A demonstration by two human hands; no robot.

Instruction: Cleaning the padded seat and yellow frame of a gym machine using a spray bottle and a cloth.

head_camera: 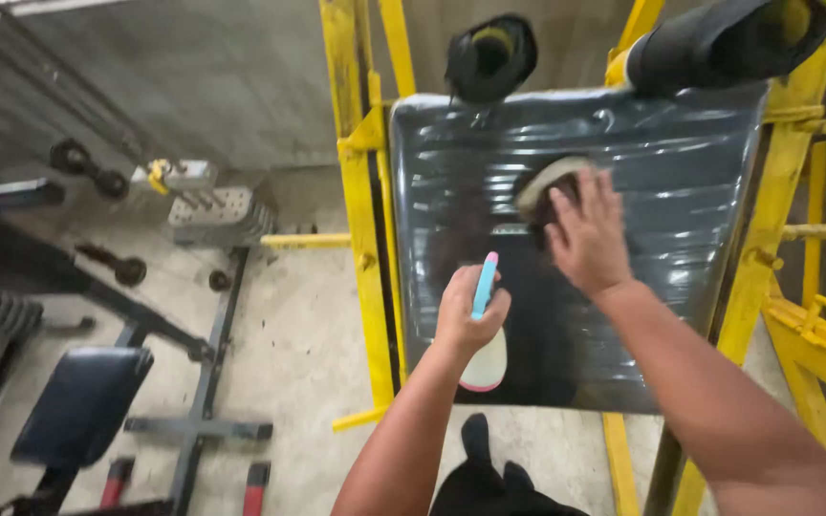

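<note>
- Left hand [466, 315] wrapped around pale plastic spray bottle with blue trigger [485, 330].
- Right hand [585, 234], fingers spread, pressed round tan-edged dark cloth pad [542, 186] onto glossy black vinyl bench pad [681, 191] in yellow steel frame [360, 191].

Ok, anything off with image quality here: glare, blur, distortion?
Head view: bright streaky glare across the glossy black pad; straight yellow frame bars lean and splay from wide-angle distortion; the right hand on the cloth looks slightly soft; left hand with spray bottle fairly sharp.
</note>
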